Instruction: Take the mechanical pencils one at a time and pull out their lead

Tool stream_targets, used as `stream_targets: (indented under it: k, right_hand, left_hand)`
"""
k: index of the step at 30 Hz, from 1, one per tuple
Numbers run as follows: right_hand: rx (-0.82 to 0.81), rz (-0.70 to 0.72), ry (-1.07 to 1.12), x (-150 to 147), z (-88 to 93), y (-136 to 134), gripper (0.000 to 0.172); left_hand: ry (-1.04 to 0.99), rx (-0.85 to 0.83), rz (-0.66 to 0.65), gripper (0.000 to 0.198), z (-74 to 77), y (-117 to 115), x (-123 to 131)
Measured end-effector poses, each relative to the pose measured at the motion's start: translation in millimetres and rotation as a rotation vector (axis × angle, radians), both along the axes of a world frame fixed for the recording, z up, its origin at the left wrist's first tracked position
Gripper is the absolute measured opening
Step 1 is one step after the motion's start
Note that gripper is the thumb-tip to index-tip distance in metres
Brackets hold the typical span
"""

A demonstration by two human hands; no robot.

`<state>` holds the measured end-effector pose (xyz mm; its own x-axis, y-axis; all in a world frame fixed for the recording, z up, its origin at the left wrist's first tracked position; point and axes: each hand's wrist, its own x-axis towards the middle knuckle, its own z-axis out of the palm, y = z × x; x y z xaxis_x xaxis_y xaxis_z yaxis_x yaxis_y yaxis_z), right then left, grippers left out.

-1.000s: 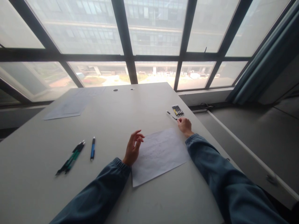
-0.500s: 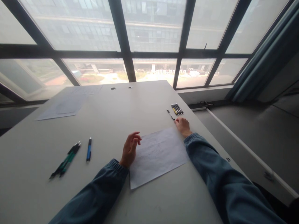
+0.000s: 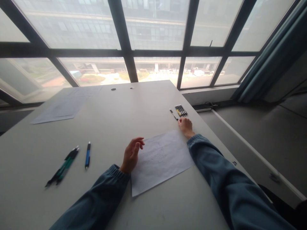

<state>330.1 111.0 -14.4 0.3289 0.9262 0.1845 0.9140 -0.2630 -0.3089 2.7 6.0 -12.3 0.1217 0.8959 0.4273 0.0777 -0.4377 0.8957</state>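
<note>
Right hand (image 3: 186,127): fingers curled tight, apparently pinching the near end of the black pen (image 3: 173,114); fingertips partly hidden. That pen lies just left of the pen row (image 3: 181,110). Left hand (image 3: 130,155): fingers loosely bent, empty, at the left edge of the paper (image 3: 160,163). Farther left on the table (image 3: 115,115): 1 blue pen (image 3: 88,155), 2 green pens (image 3: 63,166).

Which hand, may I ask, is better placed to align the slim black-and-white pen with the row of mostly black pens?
Probably the right hand: its fingertips are at the pen, near the row. The left hand is farther away, by the white rectangular paper sheet.
</note>
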Motion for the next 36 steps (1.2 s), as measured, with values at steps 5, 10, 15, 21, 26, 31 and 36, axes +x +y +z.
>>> stream_targets:
  k: [5, 10, 15, 21, 26, 31, 36]
  right_hand:
    - [0.002, -0.013, 0.009, 0.6, -0.9, 7.8, 0.027]
    - [-0.002, -0.017, 0.022, 2.6, -2.0, 13.6, 0.029]
    - [-0.009, -0.026, 0.038, 4.6, -1.5, 17.9, 0.031]
    - [-0.009, -0.039, 0.048, 5.6, 0.5, 19.4, 0.032]
    - [-0.010, -0.057, 0.049, 5.4, 2.2, 19.6, 0.031]
    - [-0.015, -0.058, 0.053, 4.9, 3.5, 19.1, 0.031]
    - [-0.010, -0.055, 0.052, 5.4, 3.4, 18.9, 0.031]
  left_hand:
    - [0.024, -0.008, -0.002, 0.035, 2.4, -0.4, 0.0]
    - [0.042, -0.020, -0.004, 0.035, 4.9, -0.6, 0.8]
    - [0.049, -0.027, -0.009, 0.034, 7.1, -1.9, 1.0]
    - [0.093, -0.042, -0.007, 0.036, 8.0, -3.2, 0.3]
    - [0.131, -0.054, 0.002, 0.038, 8.1, -3.7, -0.3]
    - [0.143, -0.066, 0.011, 0.039, 9.4, -3.6, -0.6]
    - [0.149, -0.068, 0.001, 0.038, 9.2, -3.8, -0.6]
